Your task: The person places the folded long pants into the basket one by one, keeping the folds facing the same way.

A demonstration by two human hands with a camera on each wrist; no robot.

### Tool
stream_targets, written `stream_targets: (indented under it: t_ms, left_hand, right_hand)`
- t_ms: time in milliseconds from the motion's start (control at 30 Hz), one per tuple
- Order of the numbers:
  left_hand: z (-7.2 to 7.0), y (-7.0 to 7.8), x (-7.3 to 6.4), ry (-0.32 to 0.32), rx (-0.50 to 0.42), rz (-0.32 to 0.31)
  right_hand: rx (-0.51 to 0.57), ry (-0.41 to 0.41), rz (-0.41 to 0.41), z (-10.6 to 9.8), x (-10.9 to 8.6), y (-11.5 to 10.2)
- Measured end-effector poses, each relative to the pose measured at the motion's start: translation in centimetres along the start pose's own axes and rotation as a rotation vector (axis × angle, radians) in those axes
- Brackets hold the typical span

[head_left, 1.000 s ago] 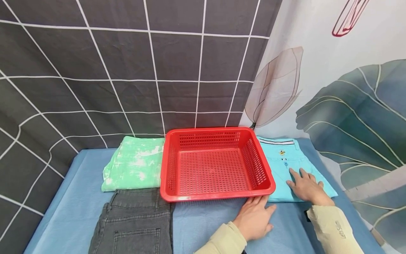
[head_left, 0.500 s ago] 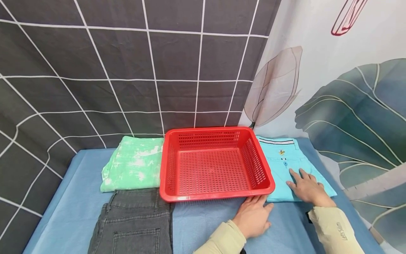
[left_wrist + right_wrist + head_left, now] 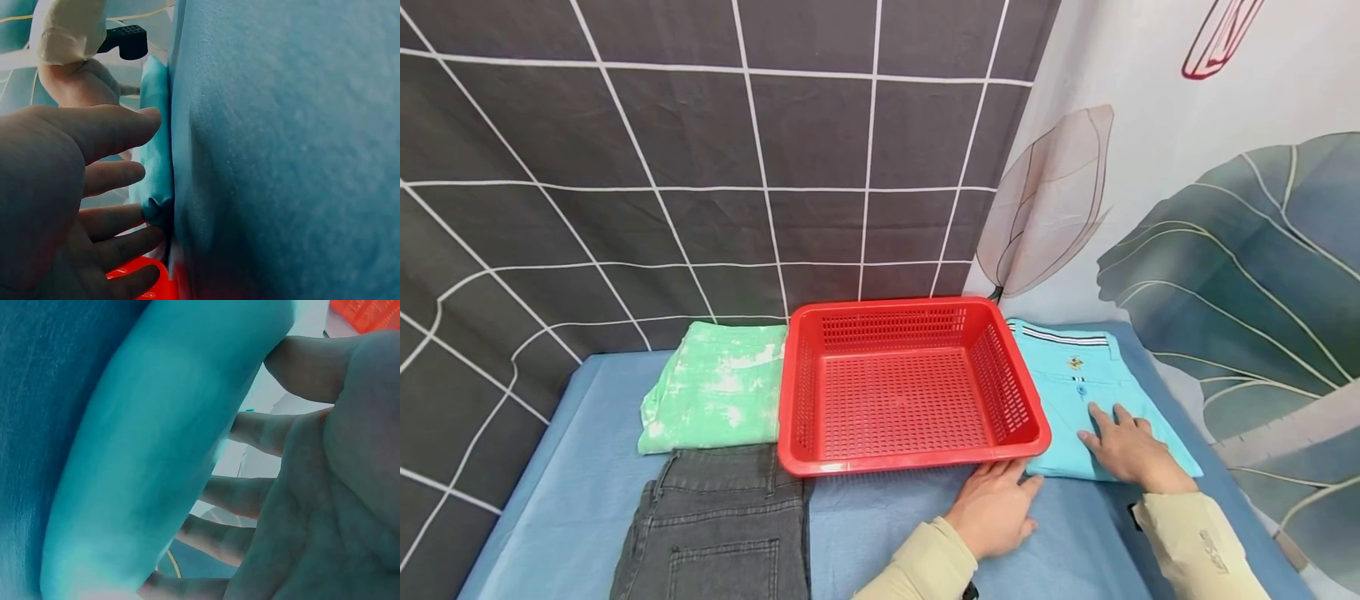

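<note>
A folded turquoise garment (image 3: 1063,400) with a striped band and a small emblem lies right of the red plastic basket (image 3: 917,467). My right hand (image 3: 1131,450) rests on top of it with fingers spread; in the right wrist view the fingertips touch the garment's upper face (image 3: 144,444). My left hand (image 3: 994,510) lies at the basket's front edge, fingers extended and partly under the rim in the head view. The left wrist view shows that hand (image 3: 94,169) with straight fingers, holding nothing, near the garment's folded edge (image 3: 156,156).
Left of the basket lies a folded green-and-white garment (image 3: 718,387). Dark grey jeans (image 3: 722,525) are in front of it. All sit on a blue cloth-covered table (image 3: 580,492). A dark checked curtain (image 3: 700,167) stands behind, and a leaf-print curtain (image 3: 1187,250) at the right.
The turquoise garment has shifted slightly right, away from the basket, along with my right hand. My left hand has drifted slightly left. The basket stays in place.
</note>
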State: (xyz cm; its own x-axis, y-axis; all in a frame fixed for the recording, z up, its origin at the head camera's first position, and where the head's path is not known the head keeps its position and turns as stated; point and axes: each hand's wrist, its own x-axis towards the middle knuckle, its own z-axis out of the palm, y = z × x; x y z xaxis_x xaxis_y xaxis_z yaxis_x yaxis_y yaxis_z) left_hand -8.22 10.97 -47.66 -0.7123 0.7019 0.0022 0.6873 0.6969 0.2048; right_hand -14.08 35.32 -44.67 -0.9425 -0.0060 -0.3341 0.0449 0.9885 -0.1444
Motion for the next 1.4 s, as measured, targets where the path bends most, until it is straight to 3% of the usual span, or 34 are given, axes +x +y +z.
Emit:
stream_targets:
  t_ms: [267,500,767,1067,1267,1400]
  left_hand:
    - [-0.2,0.1,-0.1,0.017,-0.003,-0.033]
    - [-0.4,0.2,-0.2,0.081,-0.032,-0.061]
    - [-0.6,1.1,-0.5,0.199,-0.071,-0.107]
    - [0.2,2.0,-0.9,0.316,-0.150,-0.197]
    - [0.6,2.2,-0.9,0.363,-0.084,-0.177]
    - [0.6,2.4,-0.8,0.373,-0.038,-0.130]
  right_hand:
    - [-0.027,0.005,-0.020,-0.1,-0.4,-0.3]
    - [-0.043,0.005,-0.035,-0.4,-0.3,-0.4]
    - [0.043,-0.103,0.004,-3.6,0.6,0.5]
    - [0.001,-0.040,-0.011,-6.6,3.0,1.3]
    - [-0.058,0.042,-0.042,-7.1,4.8,2.1]
    - [-0.061,0.088,-0.067,-6.8,6.0,2.9]
